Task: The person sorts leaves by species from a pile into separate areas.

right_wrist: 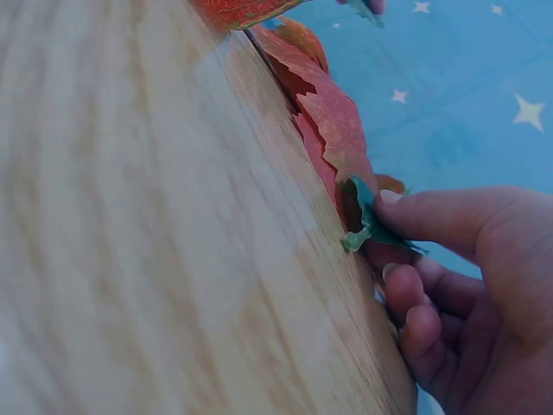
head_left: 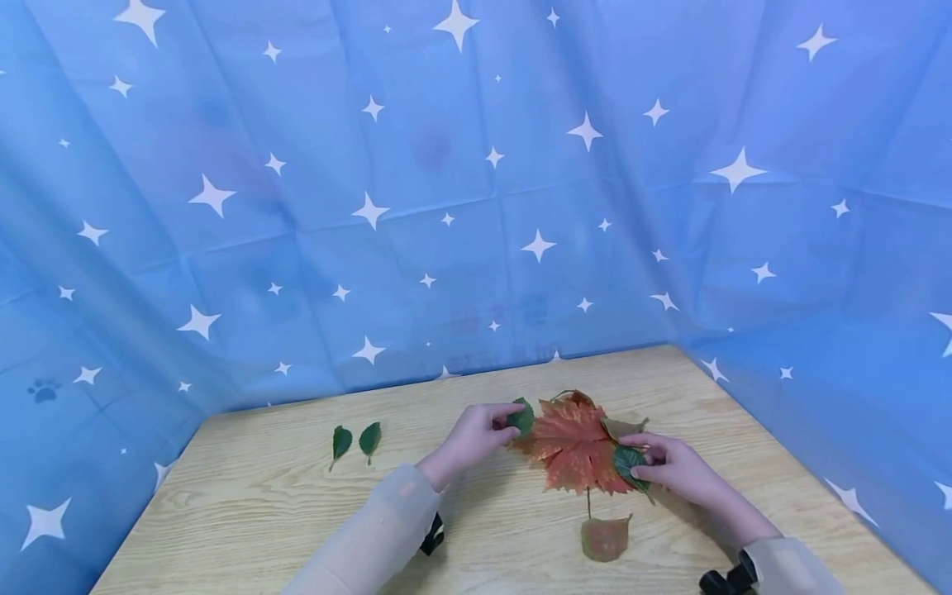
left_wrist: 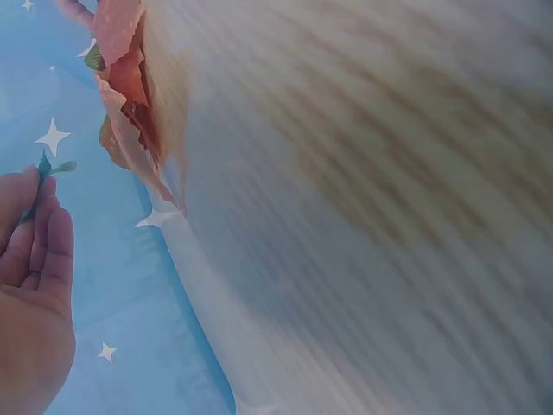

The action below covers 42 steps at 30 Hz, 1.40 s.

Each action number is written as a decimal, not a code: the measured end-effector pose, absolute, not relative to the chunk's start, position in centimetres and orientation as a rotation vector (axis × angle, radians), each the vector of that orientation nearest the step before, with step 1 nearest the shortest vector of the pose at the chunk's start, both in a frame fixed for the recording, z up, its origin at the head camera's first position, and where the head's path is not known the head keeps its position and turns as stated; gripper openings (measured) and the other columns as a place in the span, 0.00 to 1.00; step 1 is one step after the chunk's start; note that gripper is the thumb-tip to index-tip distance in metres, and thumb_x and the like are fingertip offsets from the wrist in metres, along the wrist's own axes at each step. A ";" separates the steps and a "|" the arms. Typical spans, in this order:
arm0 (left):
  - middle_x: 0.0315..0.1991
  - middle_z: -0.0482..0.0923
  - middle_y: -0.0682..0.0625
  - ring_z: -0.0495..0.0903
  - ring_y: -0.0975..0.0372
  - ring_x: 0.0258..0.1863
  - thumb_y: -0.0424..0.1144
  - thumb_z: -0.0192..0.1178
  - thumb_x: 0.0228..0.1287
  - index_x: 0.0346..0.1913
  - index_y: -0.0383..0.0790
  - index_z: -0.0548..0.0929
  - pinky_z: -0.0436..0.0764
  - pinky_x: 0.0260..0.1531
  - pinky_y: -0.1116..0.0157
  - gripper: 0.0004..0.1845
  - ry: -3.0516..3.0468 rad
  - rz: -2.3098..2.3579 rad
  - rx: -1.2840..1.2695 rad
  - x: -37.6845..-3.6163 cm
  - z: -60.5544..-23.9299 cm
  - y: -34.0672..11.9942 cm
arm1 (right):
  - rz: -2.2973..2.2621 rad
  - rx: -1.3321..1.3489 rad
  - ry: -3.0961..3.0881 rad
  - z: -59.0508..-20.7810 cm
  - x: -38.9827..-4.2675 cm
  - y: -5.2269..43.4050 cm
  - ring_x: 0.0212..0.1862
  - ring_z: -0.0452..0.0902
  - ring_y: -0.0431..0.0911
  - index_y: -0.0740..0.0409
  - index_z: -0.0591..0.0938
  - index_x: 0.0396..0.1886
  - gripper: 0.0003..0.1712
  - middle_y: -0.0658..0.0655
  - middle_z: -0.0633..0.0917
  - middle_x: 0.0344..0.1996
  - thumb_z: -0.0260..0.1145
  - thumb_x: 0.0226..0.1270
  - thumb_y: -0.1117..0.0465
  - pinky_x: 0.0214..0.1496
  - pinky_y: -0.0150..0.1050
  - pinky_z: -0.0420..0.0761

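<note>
A: Report the left hand.
B: The left hand [head_left: 476, 435] pinches a small green leaf [head_left: 523, 416] at the 10 o'clock edge of the red maple leaf [head_left: 574, 448], which lies on the wooden table [head_left: 245, 504].
A: And the right hand?
B: The right hand [head_left: 673, 467] pinches a dark green leaf [head_left: 629, 463] at the maple leaf's 4 o'clock edge. Two loose green leaves [head_left: 354, 440] lie well apart at 9 o'clock.

On the table [head_left: 297, 496] a big leaf [head_left: 573, 450] lies between the left hand [head_left: 476, 434] and the right hand [head_left: 673, 469]. Two small leaves [head_left: 355, 442] lie left of the left hand, another leaf [head_left: 604, 537] before the big leaf
</note>
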<state>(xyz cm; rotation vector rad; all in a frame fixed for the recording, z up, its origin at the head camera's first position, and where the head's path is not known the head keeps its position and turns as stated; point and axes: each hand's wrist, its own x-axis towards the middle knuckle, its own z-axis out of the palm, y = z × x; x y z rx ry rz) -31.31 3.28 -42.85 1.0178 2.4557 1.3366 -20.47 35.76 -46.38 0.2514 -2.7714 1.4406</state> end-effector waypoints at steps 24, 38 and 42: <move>0.30 0.77 0.53 0.77 0.63 0.29 0.40 0.63 0.66 0.64 0.46 0.77 0.75 0.24 0.67 0.23 2.599 1.308 0.929 -32.9 -42.8 -0.8 | 1.452 0.235 -2.812 -46.8 -20.8 35.9 0.17 0.63 0.39 0.67 0.79 0.57 0.24 0.52 0.70 0.22 0.68 0.64 0.62 0.20 0.37 0.71; 0.34 0.78 0.53 0.78 0.61 0.37 0.41 0.64 0.66 0.63 0.43 0.78 0.78 0.31 0.63 0.23 2.752 1.317 0.807 -35.7 -41.8 -6.6 | 1.455 0.233 -2.821 -46.6 -20.6 36.1 0.17 0.62 0.39 0.68 0.77 0.59 0.25 0.53 0.70 0.22 0.68 0.64 0.61 0.19 0.37 0.71; 0.34 0.77 0.53 0.76 0.61 0.37 0.40 0.64 0.66 0.62 0.43 0.78 0.77 0.32 0.63 0.22 2.771 1.322 0.719 -36.0 -41.7 -8.2 | 1.451 0.245 -2.819 -46.7 -20.8 36.0 0.16 0.61 0.39 0.68 0.78 0.58 0.25 0.52 0.70 0.21 0.68 0.64 0.61 0.19 0.37 0.70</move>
